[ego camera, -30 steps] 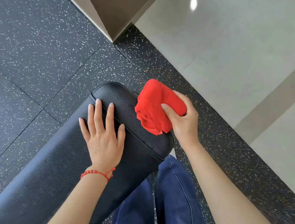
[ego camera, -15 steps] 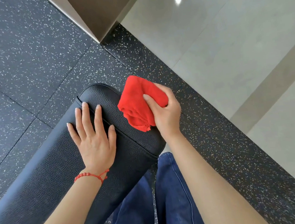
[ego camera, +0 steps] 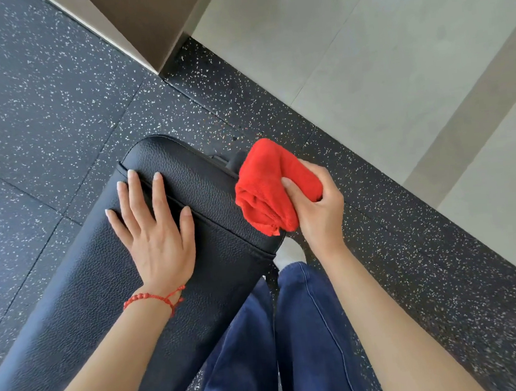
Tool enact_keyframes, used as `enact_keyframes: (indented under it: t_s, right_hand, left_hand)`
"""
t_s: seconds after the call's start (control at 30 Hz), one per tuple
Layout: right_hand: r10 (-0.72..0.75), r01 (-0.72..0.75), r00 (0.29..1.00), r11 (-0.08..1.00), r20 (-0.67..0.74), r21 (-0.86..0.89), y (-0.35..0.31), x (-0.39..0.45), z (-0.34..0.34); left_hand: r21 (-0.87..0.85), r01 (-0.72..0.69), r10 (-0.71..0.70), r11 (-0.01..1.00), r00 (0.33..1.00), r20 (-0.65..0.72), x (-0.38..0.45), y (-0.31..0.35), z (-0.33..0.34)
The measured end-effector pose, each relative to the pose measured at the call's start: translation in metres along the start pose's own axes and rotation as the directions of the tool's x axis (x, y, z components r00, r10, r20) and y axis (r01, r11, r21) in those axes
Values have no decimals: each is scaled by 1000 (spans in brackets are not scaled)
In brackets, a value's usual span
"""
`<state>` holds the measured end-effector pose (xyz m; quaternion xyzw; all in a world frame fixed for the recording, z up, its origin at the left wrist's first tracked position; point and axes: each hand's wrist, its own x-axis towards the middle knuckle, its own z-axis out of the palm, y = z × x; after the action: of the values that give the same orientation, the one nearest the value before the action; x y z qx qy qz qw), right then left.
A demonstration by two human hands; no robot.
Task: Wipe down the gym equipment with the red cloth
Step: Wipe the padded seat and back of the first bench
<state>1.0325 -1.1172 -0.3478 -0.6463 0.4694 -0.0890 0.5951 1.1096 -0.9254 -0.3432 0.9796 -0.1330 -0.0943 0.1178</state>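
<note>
I see the right hand (ego camera: pixel 318 212) grasping the bunched red cloth (ego camera: pixel 268 188), fingers curled round it, at the right edge of the black padded bench (ego camera: pixel 83 301), close to its rounded end. The cloth touches the pad's side there. The left hand (ego camera: pixel 154 231) lies flat on the pad top, fingers straight, holding nothing. The bench's long axis runs from that end down toward the lower left, so the unwiped length lies to the left of the cloth, under and past the left hand. I judge the right hand must sweep that way.
</note>
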Motion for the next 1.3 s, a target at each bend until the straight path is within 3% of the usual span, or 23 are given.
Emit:
enact_keyframes:
  t_s: [0.23,0.53,0.67,0.8,0.97,1.3]
  right_hand:
    - [54,-32,973,994,-224,103,21,-51,-14]
    - [137,-45,906,972,-400,231,24,-84,0]
    - [19,62,888,985,-460,161,19,-77,9]
    - [-160,182,892,983,-422,12,12,-49,13]
    - [-207,202,891,978,-404,-54,17,-42,15]
    - [-100,172,728,984,-678,40,47,-107,42]
  left_hand:
    - [-23,-60,61,998,997,54,-25,3,-5]
    - [-34,-59,61,998,995,80,-90,11,2]
    - [-30,-77,78,997,995,67,-100,8,2]
    - [-27,-99,100,995,993,63,-98,3,2]
    - [-20,-127,128,992,990,57,-98,-2,7]
    - [-78,-229,235,970,969,77,-99,-18,4]
